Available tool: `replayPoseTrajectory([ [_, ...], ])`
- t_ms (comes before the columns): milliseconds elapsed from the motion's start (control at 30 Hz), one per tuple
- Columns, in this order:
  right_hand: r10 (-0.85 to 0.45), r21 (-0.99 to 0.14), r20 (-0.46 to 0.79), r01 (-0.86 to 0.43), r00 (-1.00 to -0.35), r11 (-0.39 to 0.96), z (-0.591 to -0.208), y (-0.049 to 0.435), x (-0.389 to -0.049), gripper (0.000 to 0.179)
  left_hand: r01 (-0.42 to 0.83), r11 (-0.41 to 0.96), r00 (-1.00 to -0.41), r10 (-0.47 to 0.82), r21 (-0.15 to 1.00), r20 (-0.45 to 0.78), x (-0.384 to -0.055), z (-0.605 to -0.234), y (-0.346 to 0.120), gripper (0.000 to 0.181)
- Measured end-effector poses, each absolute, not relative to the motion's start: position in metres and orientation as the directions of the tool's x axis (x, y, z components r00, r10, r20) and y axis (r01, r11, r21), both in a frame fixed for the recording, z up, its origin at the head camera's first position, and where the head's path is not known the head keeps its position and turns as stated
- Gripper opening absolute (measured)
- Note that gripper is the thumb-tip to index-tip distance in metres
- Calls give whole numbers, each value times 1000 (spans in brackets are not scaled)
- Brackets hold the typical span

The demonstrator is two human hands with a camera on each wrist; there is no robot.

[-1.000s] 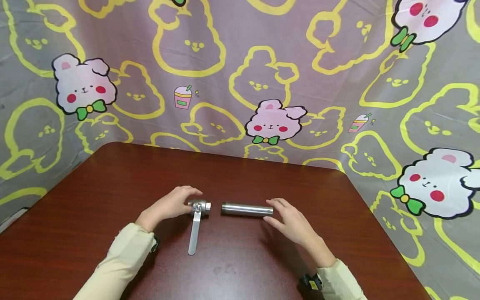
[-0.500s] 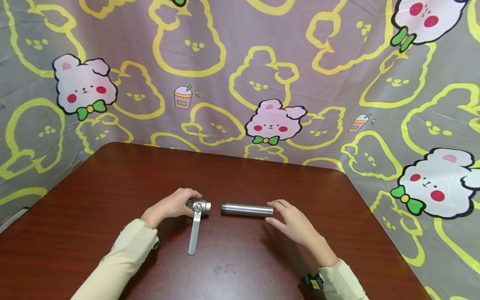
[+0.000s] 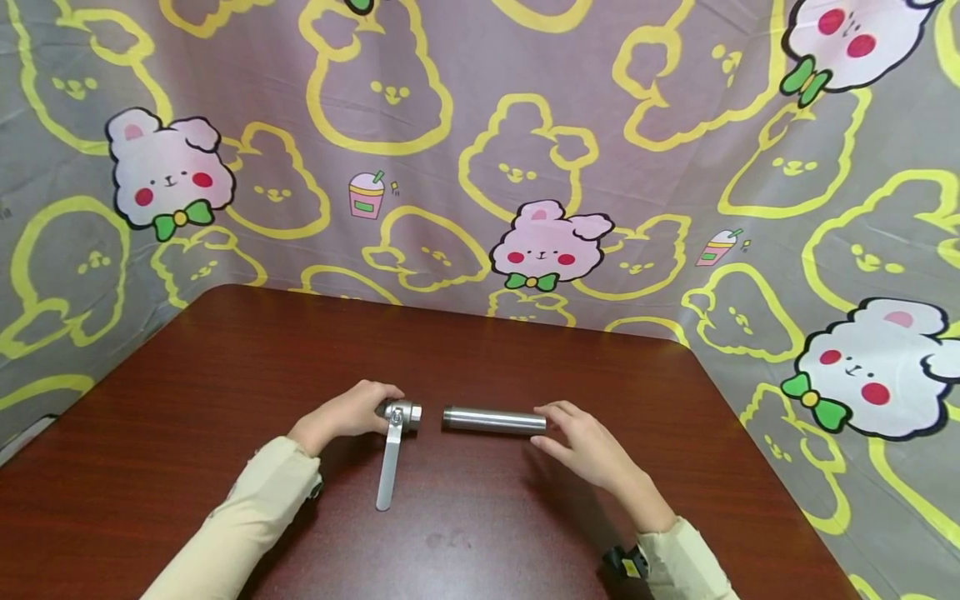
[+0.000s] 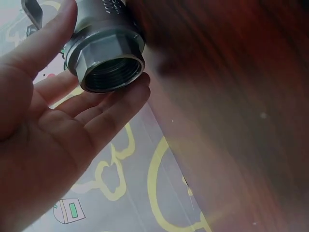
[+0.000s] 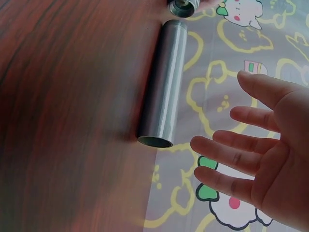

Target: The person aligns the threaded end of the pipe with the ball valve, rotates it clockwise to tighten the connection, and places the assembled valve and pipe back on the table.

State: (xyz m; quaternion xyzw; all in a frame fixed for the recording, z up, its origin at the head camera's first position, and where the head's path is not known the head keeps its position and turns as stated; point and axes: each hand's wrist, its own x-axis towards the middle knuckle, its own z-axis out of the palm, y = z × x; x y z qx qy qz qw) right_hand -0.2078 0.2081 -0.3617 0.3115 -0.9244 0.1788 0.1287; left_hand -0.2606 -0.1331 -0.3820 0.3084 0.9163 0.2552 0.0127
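Observation:
A steel ball valve lies on the table, its long flat lever pointing toward the person. My left hand holds the valve from its left end, thumb on the near side and fingers on the far side. The left wrist view shows the threaded socket of the valve between thumb and fingers. To the right lies a steel pipe, its threaded end facing the valve across a small gap. My right hand stands at the pipe's right end, fingers spread. In the right wrist view these fingers are apart from the pipe.
The dark red-brown wooden table reaches back to a fabric curtain printed with cartoon rabbits, which encloses it at the back and both sides. A small black device sits at the right wrist.
My left hand has shifted slightly right and nearer the person, settling further around the valve. My right hand has barely moved, and valve and pipe lie where they were.

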Motion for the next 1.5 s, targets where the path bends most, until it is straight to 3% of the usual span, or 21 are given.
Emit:
replayPoseTrajectory([
  [633, -531, -284, 288, -601, -797, 747, -363, 209, -208, 40, 587, 653, -791, 589, 478, 168, -263, -384, -134, 33],
  [933, -540, -287, 288, -609, -791, 740, -361, 209, -209, 39, 589, 642, -789, 589, 491, 176, -262, -382, -134, 37],
  [1233, -525, -278, 281, -592, -803, 757, -362, 211, -210, 40, 631, 612, -768, 580, 476, 272, -258, -374, -133, 35],
  [1500, -535, -283, 306, -612, -787, 738, -362, 213, -211, 39, 611, 588, -790, 499, 530, 357, -251, -367, -132, 41],
])
